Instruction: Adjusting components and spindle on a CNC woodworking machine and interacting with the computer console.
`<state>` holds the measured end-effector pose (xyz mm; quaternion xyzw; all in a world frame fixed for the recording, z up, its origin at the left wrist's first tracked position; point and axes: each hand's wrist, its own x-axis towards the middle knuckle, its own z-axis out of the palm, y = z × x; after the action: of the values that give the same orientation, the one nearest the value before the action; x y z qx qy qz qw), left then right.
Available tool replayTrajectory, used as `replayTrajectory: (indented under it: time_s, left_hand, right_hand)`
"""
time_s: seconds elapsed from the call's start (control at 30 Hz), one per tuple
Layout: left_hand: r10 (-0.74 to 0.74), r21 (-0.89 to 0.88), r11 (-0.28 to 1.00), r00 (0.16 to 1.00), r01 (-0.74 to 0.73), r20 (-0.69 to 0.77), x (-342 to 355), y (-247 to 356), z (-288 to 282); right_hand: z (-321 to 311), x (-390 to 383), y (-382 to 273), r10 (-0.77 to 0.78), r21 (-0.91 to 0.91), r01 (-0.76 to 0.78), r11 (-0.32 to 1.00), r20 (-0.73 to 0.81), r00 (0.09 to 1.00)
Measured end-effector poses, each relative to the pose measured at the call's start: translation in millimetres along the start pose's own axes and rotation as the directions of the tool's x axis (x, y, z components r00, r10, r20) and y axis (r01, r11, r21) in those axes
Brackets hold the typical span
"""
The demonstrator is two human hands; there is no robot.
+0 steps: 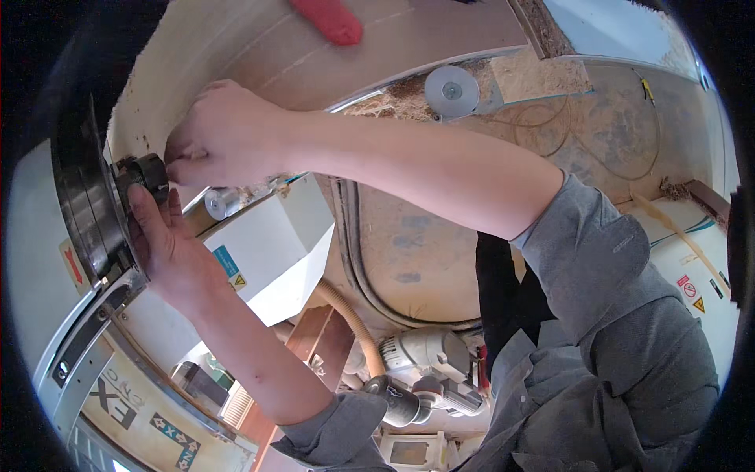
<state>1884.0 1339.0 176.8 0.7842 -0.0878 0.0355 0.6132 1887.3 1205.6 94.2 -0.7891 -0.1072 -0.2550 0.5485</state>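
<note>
My left hand (177, 256) reaches up at the left, its fingers and thumb closed around a black ribbed cylindrical part (148, 175). That part sits against a large black curved cover (82, 197) on the side of a machine. Just above and to the right of it, my right hand (224, 134) is bent at the wrist with its fingers curled and pressed together at the part's end. Whatever those fingers pinch is hidden behind the hand. Both grey sleeves are rolled up, and the right forearm crosses the upper middle of the view.
A silver round disc (452, 92) lies by sawdust near a pale board. A white angular housing (271, 236) stands beside my left forearm. Black hoses (354, 244) curve across the dusty floor towards a grey motor (425, 354). A red object (329, 21) lies on the panel above.
</note>
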Motion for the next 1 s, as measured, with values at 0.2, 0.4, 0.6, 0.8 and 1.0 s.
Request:
replayTrajectory:
  time_s: [0.2, 0.4, 0.6, 0.8, 1.0]
  left_hand:
    - [-0.027, -0.044, 0.999, 0.997, 0.024, -0.066, 1, -4, -2]
    - [-0.013, 0.027, 1.000, 0.997, 0.015, -0.077, -2, -4, 0]
    - [-0.006, -0.007, 1.000, 0.996, 0.005, -0.090, -3, -5, 2]
    - [0.023, -0.034, 0.999, 0.994, -0.027, -0.107, -1, -6, 0]
    - [0.029, -0.041, 0.999, 0.997, -0.032, -0.068, -2, -5, 5]
  right_hand:
    - [-5, 6, 4, 0.258, 0.340, -0.200, 0.919, -0.134, 0.957]
    - [-6, 2, 7, 0.160, 0.244, -0.151, 0.958, -0.016, 0.987]
    - [-11, -2, 4, 0.101, 0.309, -0.114, 0.944, 0.060, 0.993]
    - [-11, 0, 4, 0.188, 0.403, -0.200, 0.893, 0.068, 0.980]
    - [-7, -5, -3, -0.016, 0.108, 0.021, 0.994, -0.048, 0.999]
